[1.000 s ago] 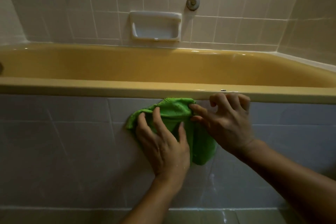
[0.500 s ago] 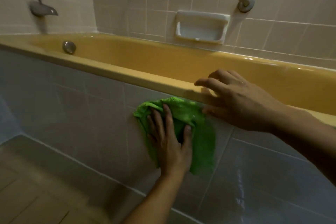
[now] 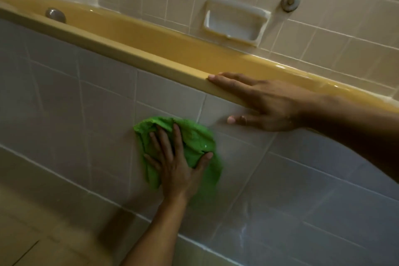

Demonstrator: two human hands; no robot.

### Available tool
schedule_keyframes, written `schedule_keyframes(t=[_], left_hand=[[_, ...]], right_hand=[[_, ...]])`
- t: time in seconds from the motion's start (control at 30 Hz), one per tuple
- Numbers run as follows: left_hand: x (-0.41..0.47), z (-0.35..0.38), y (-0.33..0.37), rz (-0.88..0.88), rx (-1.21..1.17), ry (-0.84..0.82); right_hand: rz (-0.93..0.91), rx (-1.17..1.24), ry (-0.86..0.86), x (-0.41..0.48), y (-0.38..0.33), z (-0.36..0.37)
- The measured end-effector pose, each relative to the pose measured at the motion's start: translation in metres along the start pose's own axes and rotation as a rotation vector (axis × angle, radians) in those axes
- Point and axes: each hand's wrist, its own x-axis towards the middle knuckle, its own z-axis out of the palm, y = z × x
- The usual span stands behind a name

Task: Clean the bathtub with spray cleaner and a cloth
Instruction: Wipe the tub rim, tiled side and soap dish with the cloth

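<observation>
Bathtub (image 3: 151, 58), mustard yellow, runs diagonally from the upper left of the frame to the right edge. Its grey tiled front panel (image 3: 71, 93) fills the middle.

Left of centre, a bright green cloth (image 3: 194, 136) lies bunched against that panel, in the second row of tiles and clear of the rim. The left hand (image 3: 174, 166) presses it flat to the tile, fingers (image 3: 176, 136) straight and spread, thumb out to the right. A second ago the cloth sat tucked right under the rim. It now sits lower, its right edge blurred, so the wiping has moved down the panel.

Right of centre is the right hand (image 3: 265, 101), which was pinching the cloth's edge and has let go. It rests along the rim with fingers straight and close together, thumb on the tile beneath, holding nothing. It probably serves as a brace.

At lower right, wet streaks (image 3: 244, 229) shine on the tiles, suggesting more of the panel remains to be wiped.
</observation>
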Motion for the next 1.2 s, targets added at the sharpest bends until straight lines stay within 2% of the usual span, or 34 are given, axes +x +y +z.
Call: schedule_keyframes(t=[0.2,0.4,0.57,0.73,0.93,1.03,1.2], left_hand=[[-0.029,0.019,-0.035,-0.026,0.074,0.017],[-0.016,0.02,-0.009,0.02,0.07,0.063],[0.029,0.004,0.026,0.152,0.126,0.19],[0.068,-0.018,0.04,0.164,0.158,0.265],[0.062,-0.01,0.039,0.153,0.167,0.337],[0.031,0.012,0.028,0.063,0.126,0.325],[-0.05,0.066,0.003,-0.273,-0.052,0.286]], right_hand=[[0.034,-0.139,0.053,-0.006,-0.009,0.007],[-0.009,-0.276,0.065,-0.003,-0.012,0.009],[-0.021,-0.243,0.07,-0.005,-0.009,0.012],[-0.051,-0.202,0.061,-0.006,0.0,0.013],[-0.048,-0.188,0.112,-0.006,0.0,0.017],[-0.029,-0.212,0.133,-0.005,-0.002,0.018],[-0.029,-0.241,0.12,-0.005,-0.003,0.016]])
